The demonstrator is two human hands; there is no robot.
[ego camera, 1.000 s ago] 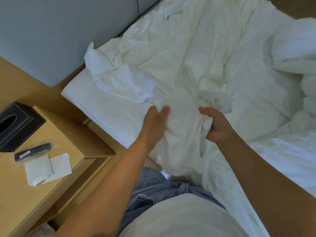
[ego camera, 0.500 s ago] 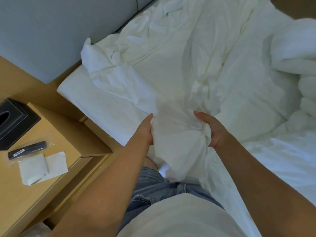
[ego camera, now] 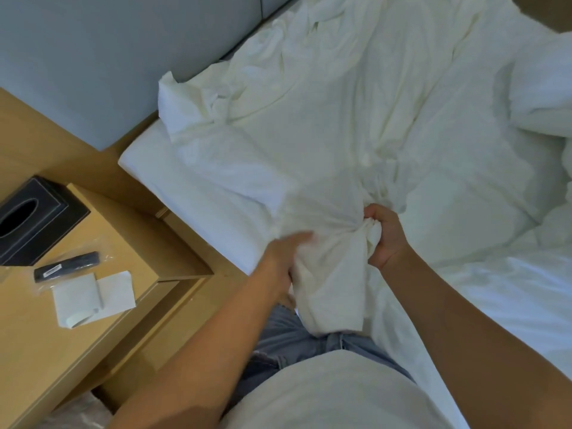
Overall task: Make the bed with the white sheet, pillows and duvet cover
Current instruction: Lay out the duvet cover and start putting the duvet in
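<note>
A crumpled white sheet (ego camera: 325, 125) lies spread over the mattress (ego camera: 192, 196), its near edge bunched and hanging down in front of me. My right hand (ego camera: 387, 239) grips a gathered wad of that edge. My left hand (ego camera: 283, 258) holds the sheet's hanging fold from the left side, fingers against the cloth and blurred. A puffy white duvet (ego camera: 544, 88) is heaped at the right edge of the bed. No pillow is visible.
A wooden bedside table (ego camera: 46, 335) stands left of me, carrying a black tissue box (ego camera: 28, 218), a dark remote in a plastic bag (ego camera: 66, 266) and white paper cards (ego camera: 93, 295). A grey padded headboard (ego camera: 93, 57) runs behind the bed.
Both hands have drawn the bunched sheet edge toward me and slightly lower. My left hand slid down the fold, and the sheet over the mattress looks pulled flatter.
</note>
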